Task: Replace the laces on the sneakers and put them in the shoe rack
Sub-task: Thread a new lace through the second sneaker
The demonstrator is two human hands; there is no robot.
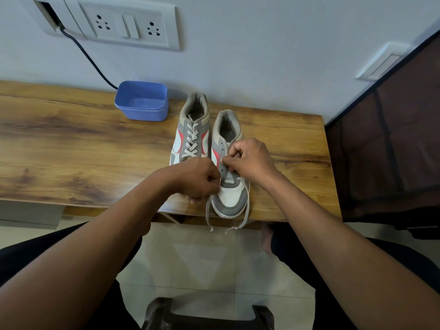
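Two grey, white and red sneakers stand side by side on the wooden table, toes toward me. The left sneaker is fully laced with a white lace. The right sneaker has a white lace through only its lowest eyelets, and both lace ends hang over the table's front edge. My left hand is curled at the shoe's left side and pinches the lace. My right hand is curled over the eyelet area and pinches the shoe's upper by an eyelet.
A blue plastic tub stands at the back of the table by the wall. A black cable runs from the wall socket panel down behind the tub. A dark fabric-covered rack stands right of the table. A dark stool is below me.
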